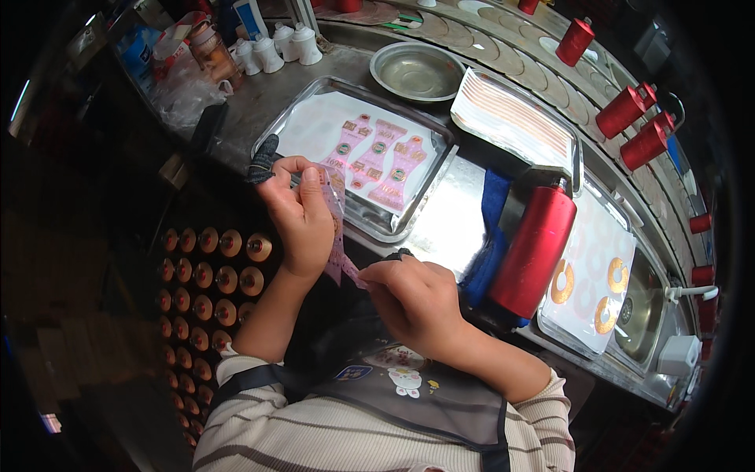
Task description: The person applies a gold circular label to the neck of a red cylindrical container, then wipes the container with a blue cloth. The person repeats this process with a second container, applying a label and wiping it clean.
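My left hand (300, 220) pinches the upper end of a limp, pinkish patterned decal (336, 228) between thumb and fingers. At its lower end, my right hand (413, 303) is closed on the same decal, so it hangs stretched between both hands. A dark cover sits on a finger of each hand. Just beyond them, a metal tray (431, 189) holds a white sheet (311, 122) with several similar pink decals (385, 157). To the right, a glossy red bottle (536, 240) leans on a blue cloth (492, 236).
Behind the tray stands a metal bowl (417, 72), beside another tray with striped sheets (515, 118). Gold ring-shaped decals (605, 315) lie on a sheet at right, near a sink (641, 322). Red bottles (625, 112) stand along a conveyor. Rows of gold-capped items (228, 279) are at lower left.
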